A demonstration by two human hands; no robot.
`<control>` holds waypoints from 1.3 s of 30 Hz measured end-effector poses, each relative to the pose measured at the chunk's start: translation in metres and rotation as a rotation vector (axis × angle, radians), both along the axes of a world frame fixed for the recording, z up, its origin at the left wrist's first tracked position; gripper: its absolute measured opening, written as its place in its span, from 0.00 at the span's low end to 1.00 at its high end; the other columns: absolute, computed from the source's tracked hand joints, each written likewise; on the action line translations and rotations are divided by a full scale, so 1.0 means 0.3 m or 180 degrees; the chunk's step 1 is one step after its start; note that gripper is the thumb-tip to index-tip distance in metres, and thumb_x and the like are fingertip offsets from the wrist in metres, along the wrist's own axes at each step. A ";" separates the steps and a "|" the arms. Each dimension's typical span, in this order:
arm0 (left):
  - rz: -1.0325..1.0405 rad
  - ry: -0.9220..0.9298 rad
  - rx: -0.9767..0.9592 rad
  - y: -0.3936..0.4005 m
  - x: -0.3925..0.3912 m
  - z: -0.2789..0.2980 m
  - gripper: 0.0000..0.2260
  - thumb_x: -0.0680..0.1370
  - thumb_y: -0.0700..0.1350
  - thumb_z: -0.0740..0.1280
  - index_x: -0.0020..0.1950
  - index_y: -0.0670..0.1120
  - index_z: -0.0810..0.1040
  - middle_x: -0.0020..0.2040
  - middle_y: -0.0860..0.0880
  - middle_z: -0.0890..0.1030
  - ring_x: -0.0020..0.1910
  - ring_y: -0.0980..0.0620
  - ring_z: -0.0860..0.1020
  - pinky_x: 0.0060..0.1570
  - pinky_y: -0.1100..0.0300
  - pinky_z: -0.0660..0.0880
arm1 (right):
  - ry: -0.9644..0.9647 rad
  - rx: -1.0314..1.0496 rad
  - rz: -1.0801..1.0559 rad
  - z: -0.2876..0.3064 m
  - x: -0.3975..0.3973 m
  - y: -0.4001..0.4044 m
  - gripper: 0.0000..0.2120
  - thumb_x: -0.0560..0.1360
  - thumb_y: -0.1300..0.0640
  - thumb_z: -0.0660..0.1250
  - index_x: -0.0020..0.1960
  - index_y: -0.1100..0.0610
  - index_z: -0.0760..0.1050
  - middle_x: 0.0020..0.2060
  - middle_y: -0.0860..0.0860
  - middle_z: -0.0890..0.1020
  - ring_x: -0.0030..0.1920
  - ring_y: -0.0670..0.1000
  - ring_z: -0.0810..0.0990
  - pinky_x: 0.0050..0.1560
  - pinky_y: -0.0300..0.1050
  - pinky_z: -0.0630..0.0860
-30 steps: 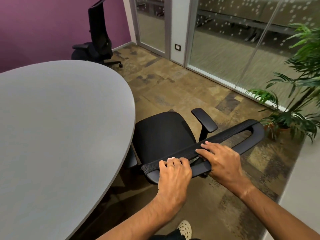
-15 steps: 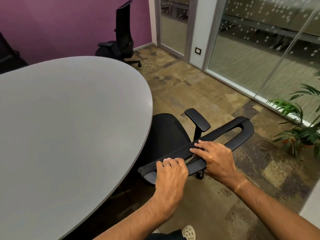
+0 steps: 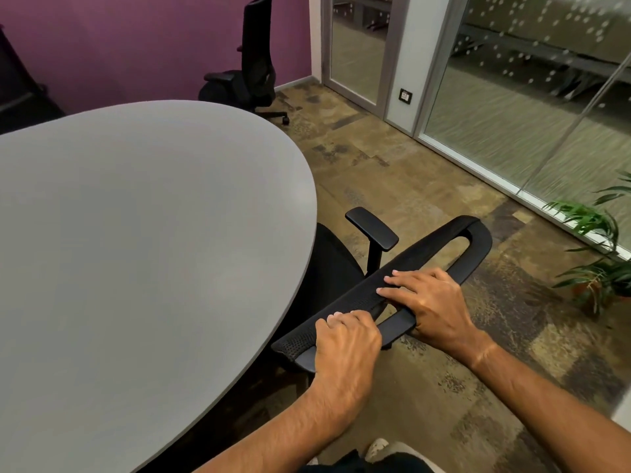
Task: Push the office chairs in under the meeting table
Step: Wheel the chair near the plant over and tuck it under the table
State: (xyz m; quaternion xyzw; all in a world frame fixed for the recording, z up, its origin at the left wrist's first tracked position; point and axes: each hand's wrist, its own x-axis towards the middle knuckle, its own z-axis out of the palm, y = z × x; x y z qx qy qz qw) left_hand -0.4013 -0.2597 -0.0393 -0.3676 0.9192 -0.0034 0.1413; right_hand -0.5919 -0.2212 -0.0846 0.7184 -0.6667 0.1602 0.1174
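A black office chair stands at the right edge of the grey oval meeting table. Most of its seat lies hidden under the tabletop; one armrest sticks out beside the table's edge. My left hand grips the top bar of the chair's backrest near its left end, fingers curled over it. My right hand holds the same bar further right, fingers laid across the mesh and the thumb tucked under the bar. A second black office chair stands apart from the table, by the purple wall at the back.
Glass partitions and a glass door run along the right side. A potted plant stands on the patterned carpet at the right. A dark chair back shows at the far left. My shoe is at the bottom.
The chair has rolled in towards the table, so more of its seat is now under the tabletop. Both hands have kept their hold on the backrest bar.
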 end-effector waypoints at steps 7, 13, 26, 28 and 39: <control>0.0341 0.0351 0.0161 -0.005 -0.034 0.014 0.20 0.69 0.45 0.69 0.58 0.41 0.71 0.50 0.41 0.78 0.46 0.44 0.78 0.42 0.51 0.71 | -0.0029 0.0483 0.0509 0.026 -0.122 -0.059 0.33 0.55 0.49 0.73 0.62 0.49 0.79 0.60 0.49 0.81 0.63 0.50 0.77 0.62 0.53 0.71; 0.0770 0.0632 -0.0007 0.024 -0.128 -0.008 0.15 0.65 0.47 0.67 0.48 0.49 0.66 0.43 0.50 0.73 0.33 0.51 0.67 0.35 0.55 0.63 | -0.0107 0.0616 0.0861 0.057 -0.386 -0.142 0.34 0.56 0.51 0.67 0.63 0.52 0.78 0.62 0.50 0.80 0.64 0.52 0.77 0.64 0.53 0.70; 0.1674 0.0691 -0.0078 0.083 -0.292 0.009 0.28 0.44 0.42 0.74 0.44 0.42 0.82 0.43 0.42 0.84 0.38 0.44 0.83 0.31 0.53 0.77 | -0.0102 0.0922 0.1402 0.036 -0.810 -0.358 0.31 0.60 0.51 0.75 0.64 0.48 0.76 0.61 0.48 0.80 0.62 0.54 0.77 0.61 0.58 0.68; 0.1681 0.0670 -0.0031 0.084 -0.326 0.004 0.32 0.41 0.43 0.74 0.45 0.40 0.83 0.44 0.40 0.84 0.37 0.45 0.84 0.30 0.54 0.77 | -0.0129 0.0891 0.1469 0.036 -0.838 -0.390 0.28 0.63 0.51 0.72 0.64 0.48 0.77 0.61 0.49 0.80 0.61 0.55 0.77 0.61 0.59 0.68; 0.1798 0.0830 0.0017 0.035 -0.430 -0.026 0.08 0.61 0.39 0.67 0.35 0.42 0.84 0.37 0.44 0.84 0.29 0.51 0.82 0.27 0.65 0.72 | -0.0101 0.0947 0.1623 0.043 -0.908 -0.523 0.25 0.65 0.52 0.71 0.63 0.46 0.78 0.61 0.48 0.80 0.61 0.52 0.77 0.66 0.57 0.64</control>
